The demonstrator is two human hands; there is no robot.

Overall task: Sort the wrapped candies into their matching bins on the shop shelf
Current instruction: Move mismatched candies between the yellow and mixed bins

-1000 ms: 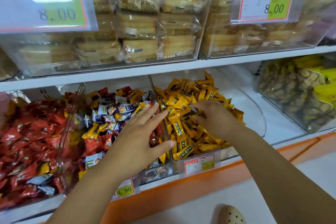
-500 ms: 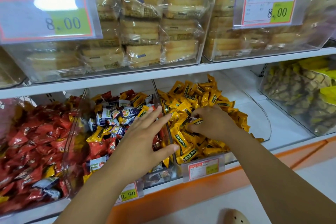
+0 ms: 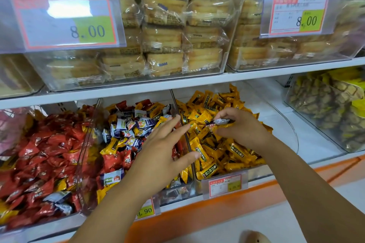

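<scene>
**Head cam: right hand up out of the yellow pile w/ an odd candy**

Head view, vs 0.5 s ago: right hand (image 3: 243, 126) was knuckles-up w/ fingers dug into the yellow candies (image 3: 217, 102). Now it is raised just above them, thumb and fingertips pinching one stray candy (image 3: 222, 121) in a dark-and-white wrapper. That candy sits over the back-left part of the yellow bin (image 3: 294, 136), close to the clear divider (image 3: 176, 102).

Left hand (image 3: 164, 150) has barely changed: palm down, fingers straight and spread, holding nothing. Its fingertips reach across the divider toward the right hand, w/ a small gap btwn the two hands. Whether the palm touches the pile under it, can't tell.

Middle bin (image 3: 177, 193) holds a mixed heap (image 3: 128, 128) of purple-white, yellow and red wrappers. Left bin (image 3: 87, 144) holds mostly red candies (image 3: 45, 144), w/ a few yellow and purple-white ones at the front.

Small price tags (image 3: 225, 183) are clipped to the bin fronts. Upper shelf (image 3: 138, 89) carries clear boxes of wrapped pastries (image 3: 164, 39) w/ 8.00 tags (image 3: 296, 14). Whole scene sits a bit lower in the frame than before.
</scene>
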